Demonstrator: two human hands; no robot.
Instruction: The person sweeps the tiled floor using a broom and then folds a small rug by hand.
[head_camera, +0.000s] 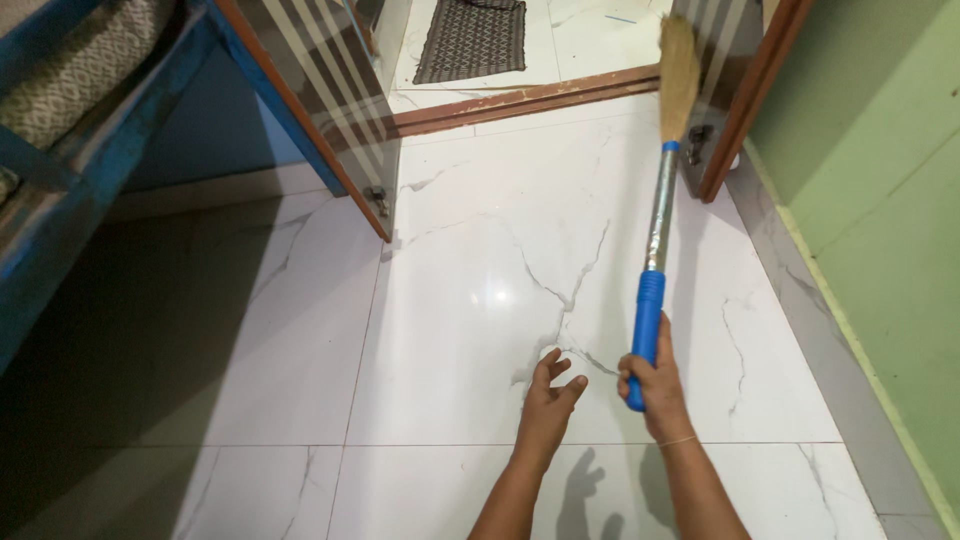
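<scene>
While the right hand (650, 385) is wrapped tight round the blue grip, here's how it all sits:

Broom (660, 200): long axis runs almost straight away from the person, tilted a bit right, straw head up by the doorway, blue end low in the fist.
Left hand (550, 395): fingers spread loose, holding nothing, just beside the right one.
Floor (480, 300): glossy white marble tiles with grey veins.
Room: green wall (880, 180) on the right, wooden door frame (520, 103) ahead, dark mat (470, 40) past it, blue shelf (90, 170) at left.
</scene>
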